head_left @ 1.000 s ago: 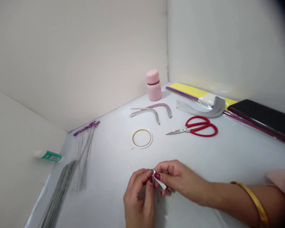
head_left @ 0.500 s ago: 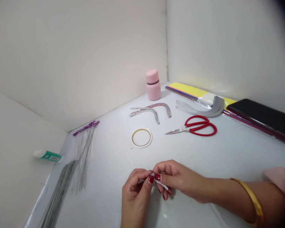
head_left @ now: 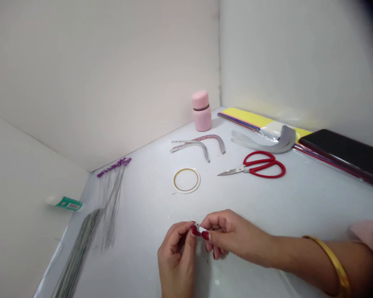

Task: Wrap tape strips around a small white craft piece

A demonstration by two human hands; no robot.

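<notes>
Between my two hands is a narrow white strip [head_left: 202, 229], small and mostly covered by the fingers. One end of it is pinched by my left hand [head_left: 178, 256], thumb against forefinger. My right hand [head_left: 236, 235] grips it just to the right, its fingers curled and closed. Beyond the hands lies a thin roll of white tape [head_left: 198, 185] with a yellowish inner ring. Red-handled scissors [head_left: 251, 168] rest behind my right hand, blades pointing left.
Thin wires [head_left: 81, 252] lie at the left, near wires tipped with purple beads [head_left: 115, 166]. A green-and-white tube [head_left: 69, 203] is at the left edge. Bent paper strips [head_left: 216, 138], a pink bottle [head_left: 202, 111], a grey-white strip bundle [head_left: 282, 142], coloured sheets [head_left: 248, 117] and a dark phone-like slab [head_left: 345, 153] are at the back.
My hands have drawn slightly apart, the left shifting a little left. The strip now shows between the fingertips; its end no longer sticks out below my right thumb.
</notes>
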